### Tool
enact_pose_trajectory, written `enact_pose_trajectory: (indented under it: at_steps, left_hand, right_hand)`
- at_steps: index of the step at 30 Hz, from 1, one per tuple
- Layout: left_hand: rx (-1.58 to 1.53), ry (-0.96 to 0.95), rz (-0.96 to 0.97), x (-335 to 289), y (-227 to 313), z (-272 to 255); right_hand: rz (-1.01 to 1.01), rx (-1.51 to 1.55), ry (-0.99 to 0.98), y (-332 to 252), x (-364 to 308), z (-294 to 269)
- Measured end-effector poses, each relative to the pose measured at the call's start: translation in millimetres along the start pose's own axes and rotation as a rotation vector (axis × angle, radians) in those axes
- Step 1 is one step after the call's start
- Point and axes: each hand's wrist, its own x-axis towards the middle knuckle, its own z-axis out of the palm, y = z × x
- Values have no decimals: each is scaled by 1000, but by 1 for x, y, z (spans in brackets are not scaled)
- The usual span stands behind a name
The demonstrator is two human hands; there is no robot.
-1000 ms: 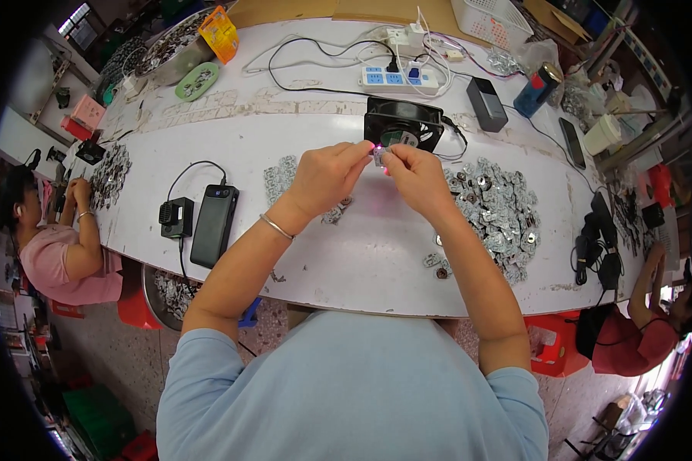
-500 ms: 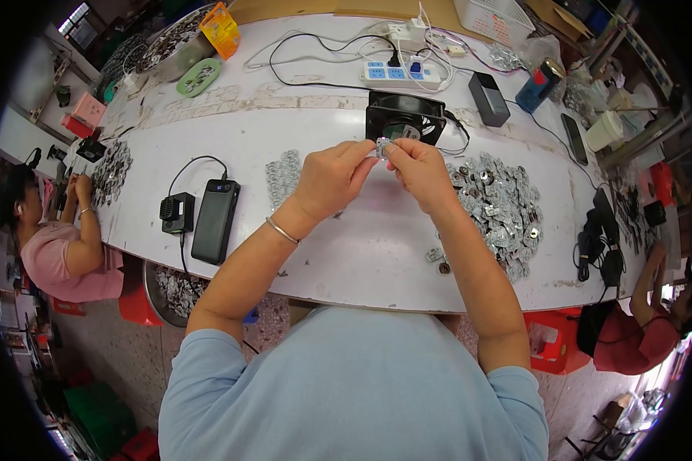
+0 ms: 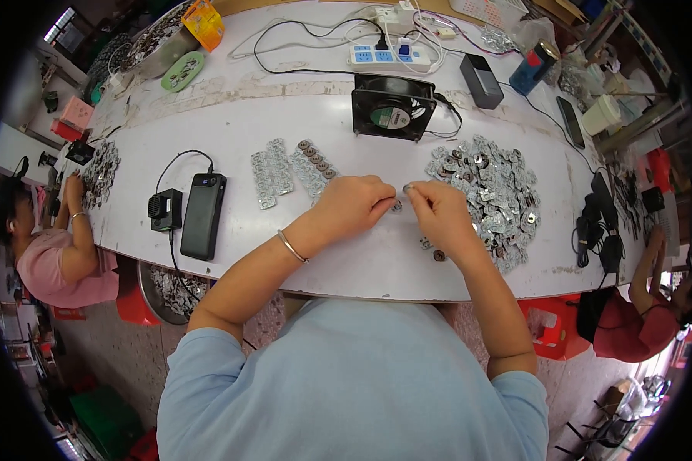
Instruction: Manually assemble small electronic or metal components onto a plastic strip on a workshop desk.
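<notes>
My left hand (image 3: 354,206) is closed over the middle of the table, thumb and forefinger pressed together. At its thumb tip shows a small metal piece (image 3: 397,206); I cannot tell whether the fingers grip it or it lies beneath them. Just to the right, my right hand (image 3: 444,215) pinches a small dark round metal piece (image 3: 407,187). A big heap of small silver metal parts (image 3: 504,200) lies beside the right hand. Beyond the left hand are parts laid in rows: a silver block (image 3: 272,175) and another block (image 3: 309,170) topped by a line of brown round pieces.
A black fan (image 3: 393,107) stands beyond my hands, with a white power strip (image 3: 388,58) behind it. At left lie a black power bank (image 3: 204,219) and a small black device (image 3: 165,210). Co-workers sit at both sides; a can (image 3: 533,69) stands far right.
Both hands have come down from in front of the fan toward me and drawn slightly apart. The silver piece pinched between them has left that spot. The fan and rows are more exposed.
</notes>
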Motion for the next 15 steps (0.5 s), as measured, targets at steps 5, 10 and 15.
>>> enact_pose_trajectory:
  at_steps: [5,10,15]
  left_hand:
    - [-193,58,-30,5,11,-20]
    - [-237,-4,-19,8,8,-34]
    - [-245,-25,71,8,9,-42]
  right_hand:
    - [-84,201,55,-6,-1,4]
    - [-6,327,-60,-14,5,9]
    - [4,307,-198,-10,10,11]
